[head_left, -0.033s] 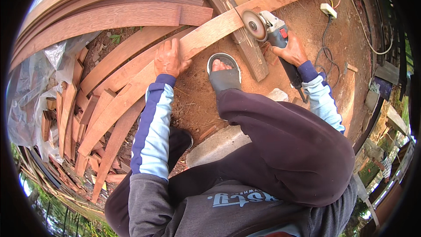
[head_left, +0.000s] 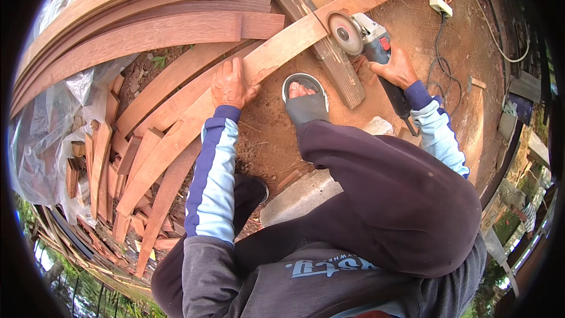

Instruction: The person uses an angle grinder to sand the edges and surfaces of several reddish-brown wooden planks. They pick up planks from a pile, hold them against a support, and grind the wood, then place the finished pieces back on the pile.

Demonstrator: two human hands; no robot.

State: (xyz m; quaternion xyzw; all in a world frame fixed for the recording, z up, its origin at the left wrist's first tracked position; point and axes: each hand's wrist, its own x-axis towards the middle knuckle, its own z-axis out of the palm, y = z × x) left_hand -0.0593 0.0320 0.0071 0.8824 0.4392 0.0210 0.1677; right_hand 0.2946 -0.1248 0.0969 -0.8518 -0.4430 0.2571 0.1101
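Note:
My right hand (head_left: 396, 70) is wrapped round the body of an angle grinder (head_left: 374, 41), grey-headed with a red switch. Its round disc (head_left: 346, 33) stands on edge against a long reddish wooden plank (head_left: 288, 42), at a dark line across the wood. Whether the disc is spinning I cannot tell. Further left along this plank, my left hand (head_left: 231, 87) presses down and grips its edge, fingers over the top. Beneath the plank, near the disc, a rough weathered beam (head_left: 340, 73) props it up. My sandalled foot (head_left: 304, 95) rests beside the beam.
Long planks (head_left: 176, 26) are stacked at upper left, with wood offcuts (head_left: 106, 165) and clear plastic sheeting (head_left: 44, 147) below them. A power cord (head_left: 438, 62) loops to a white socket (head_left: 440, 6) at right. A concrete block (head_left: 303, 196) lies under my leg.
The whole view has shifted slightly, so most things sit a little further right. Both hands keep their grips, and the grinder stays at the same place on the plank.

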